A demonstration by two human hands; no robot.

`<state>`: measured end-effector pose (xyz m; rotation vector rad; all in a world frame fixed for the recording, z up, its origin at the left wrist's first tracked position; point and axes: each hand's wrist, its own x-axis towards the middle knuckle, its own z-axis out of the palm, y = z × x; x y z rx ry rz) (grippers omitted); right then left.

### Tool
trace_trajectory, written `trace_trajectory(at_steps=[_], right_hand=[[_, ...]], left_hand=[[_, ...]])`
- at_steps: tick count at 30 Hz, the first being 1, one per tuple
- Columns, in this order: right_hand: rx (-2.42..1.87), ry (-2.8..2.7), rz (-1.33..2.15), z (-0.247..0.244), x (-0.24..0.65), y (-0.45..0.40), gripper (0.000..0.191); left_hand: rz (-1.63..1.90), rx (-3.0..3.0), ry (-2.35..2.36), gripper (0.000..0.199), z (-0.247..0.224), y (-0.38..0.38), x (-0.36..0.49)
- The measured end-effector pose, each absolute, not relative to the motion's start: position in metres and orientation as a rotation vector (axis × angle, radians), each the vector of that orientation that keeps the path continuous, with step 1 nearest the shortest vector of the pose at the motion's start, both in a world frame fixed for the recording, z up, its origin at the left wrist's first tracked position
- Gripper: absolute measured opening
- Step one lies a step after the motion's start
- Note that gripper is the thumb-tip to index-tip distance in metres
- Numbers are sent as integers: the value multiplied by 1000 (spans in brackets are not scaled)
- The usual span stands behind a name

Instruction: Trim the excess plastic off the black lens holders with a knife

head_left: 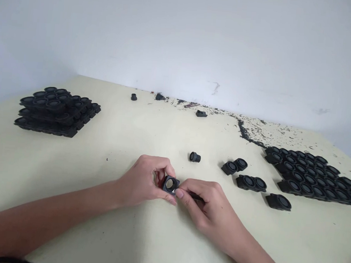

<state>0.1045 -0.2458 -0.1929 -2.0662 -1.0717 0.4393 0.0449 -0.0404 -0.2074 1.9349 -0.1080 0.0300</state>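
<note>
My left hand (145,182) is closed around a small black square part with a round hole (170,184), gripping it between thumb and fingers just above the table. The hole faces up toward me, and light shows through it. My right hand (207,200) pinches a thin dark tool (196,196) whose shaft lies along the palm. Its tip meets the right edge of the square part, mostly hidden by the thumb and fingertips, so its kind is not clear. Beyond the hands, a ribbed black cylindrical piece (195,157) lies on its side.
Stacked black parts (47,111) stand at the left. Many similar parts (314,176) lie in rows at the right, with several loose ones (251,182) nearer me. A small black cap (134,97) and a black block (201,113) sit farther back. Black shavings (243,132) litter the table by the wall.
</note>
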Motion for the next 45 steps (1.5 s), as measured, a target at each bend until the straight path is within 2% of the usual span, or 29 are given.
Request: trace_trajectory(at_steps=[15, 19, 24, 36, 40, 45], right_hand=[[-2111, -1145, 417, -196, 104, -246, 29], [-2127, -1064, 317, -196, 104, -246, 28], [-2114, -1123, 451, -193, 104, -247, 30], [-2078, -1037, 336, -193, 103, -246, 29], [-2070, -1076, 441, -192, 101, -246, 29], [-2118, -1035, 411, -191, 101, -245, 30]], left_hand=[[-2, 1945, -136, 39, -206, -40, 45], [-40, 1948, -99, 42, -205, -40, 45], [-54, 1938, -75, 42, -205, -40, 46], [-101, 1866, -29, 44, -205, -39, 45], [-94, 1860, -37, 43, -205, -39, 46], [-93, 1891, -31, 44, -206, -39, 45]])
